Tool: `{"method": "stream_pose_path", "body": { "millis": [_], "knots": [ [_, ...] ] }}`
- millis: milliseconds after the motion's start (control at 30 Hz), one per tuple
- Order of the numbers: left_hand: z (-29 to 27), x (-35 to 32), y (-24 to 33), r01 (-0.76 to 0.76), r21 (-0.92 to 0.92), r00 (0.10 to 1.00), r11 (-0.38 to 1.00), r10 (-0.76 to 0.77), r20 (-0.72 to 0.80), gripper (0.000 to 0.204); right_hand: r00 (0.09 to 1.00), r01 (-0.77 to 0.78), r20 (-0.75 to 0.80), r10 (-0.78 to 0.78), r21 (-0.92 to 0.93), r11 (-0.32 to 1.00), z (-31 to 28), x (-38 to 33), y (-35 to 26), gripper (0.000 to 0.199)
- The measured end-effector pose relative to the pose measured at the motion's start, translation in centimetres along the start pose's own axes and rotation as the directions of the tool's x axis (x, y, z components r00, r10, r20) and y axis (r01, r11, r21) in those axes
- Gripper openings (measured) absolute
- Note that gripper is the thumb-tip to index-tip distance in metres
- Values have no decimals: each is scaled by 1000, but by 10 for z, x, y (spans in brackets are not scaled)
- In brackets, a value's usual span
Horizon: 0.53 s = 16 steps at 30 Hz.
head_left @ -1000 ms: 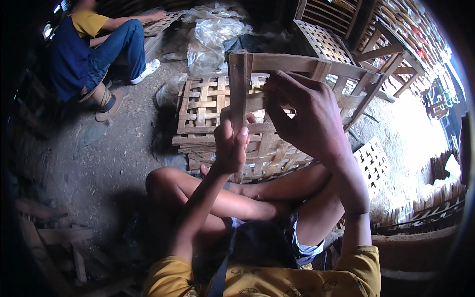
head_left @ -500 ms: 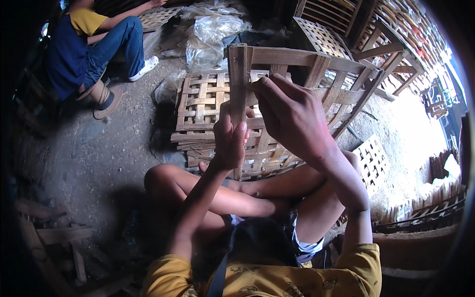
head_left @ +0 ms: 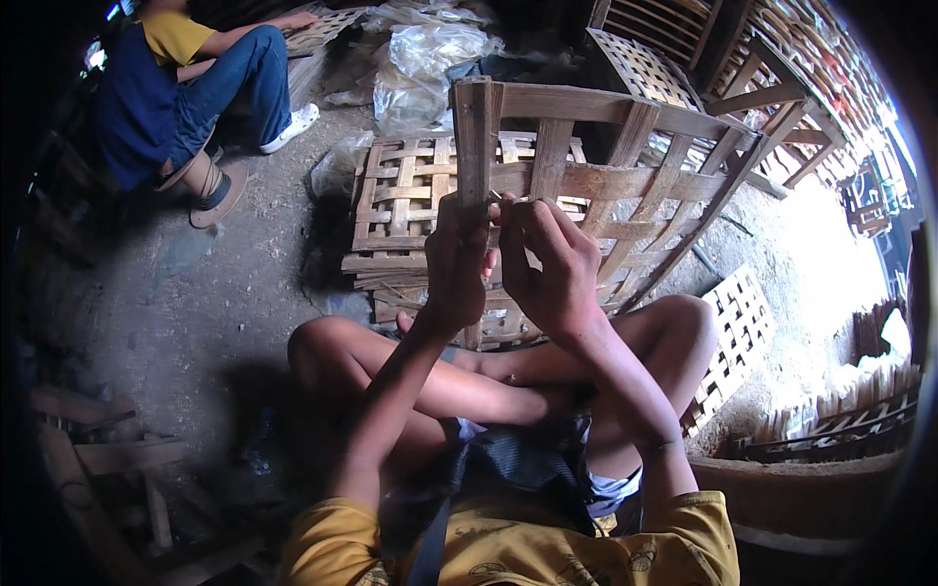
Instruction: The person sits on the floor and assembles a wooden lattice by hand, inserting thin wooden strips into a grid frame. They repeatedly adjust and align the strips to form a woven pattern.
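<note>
Upright in front of my crossed legs stands a woven wooden lattice panel [head_left: 640, 186], its near edge framed by a wooden post [head_left: 474, 127]. My left hand [head_left: 456, 264] is closed round the lower part of that post. Just right of the post, my right hand [head_left: 554, 264] is pinched at the fingertips, close to the left fingers. A thin, pale strand, perhaps wire or a strip, shows at the pinch; it is too small to name. Behind the panel lies a stack of flat woven wooden panels [head_left: 391, 239], partly covered by my hands.
Crumpled clear plastic sheeting [head_left: 430, 59] lies beyond the stack. At the far left a person [head_left: 137, 122] sits beside a spool of cord [head_left: 207, 186]. Another woven panel [head_left: 735, 322] rests on the right. A plastic bottle [head_left: 261, 444] and wood pieces [head_left: 127, 457] are at lower left.
My right hand has moved down and left along the post, nearer my left hand. My left hand keeps its hold, sitting slightly higher on the post.
</note>
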<state>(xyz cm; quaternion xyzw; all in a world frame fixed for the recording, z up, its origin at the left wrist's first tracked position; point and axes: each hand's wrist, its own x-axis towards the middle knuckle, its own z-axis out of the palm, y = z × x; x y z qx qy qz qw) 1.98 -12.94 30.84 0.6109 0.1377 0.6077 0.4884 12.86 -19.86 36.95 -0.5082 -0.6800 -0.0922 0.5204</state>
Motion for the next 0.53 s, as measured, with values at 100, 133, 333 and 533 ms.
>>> {"method": "stream_pose_path", "body": {
  "millis": [100,133,333,533],
  "knots": [
    [-2,-1,1,48,76,999,996,-49,6,35,999,-33,-21,34,34,999,6,-5,-2,13],
    [-6,0,2,77,181,997,981,-81,14,37,999,-37,-19,37,35,999,7,-6,-1,13],
    [-7,0,-1,153,9,988,988,-153,22,47,997,-34,66,32,34,999,8,-16,6,15],
    [-6,1,2,131,-12,991,991,-131,37,50,994,-97,52,94,61,993,13,-24,11,14]
  ]
}}
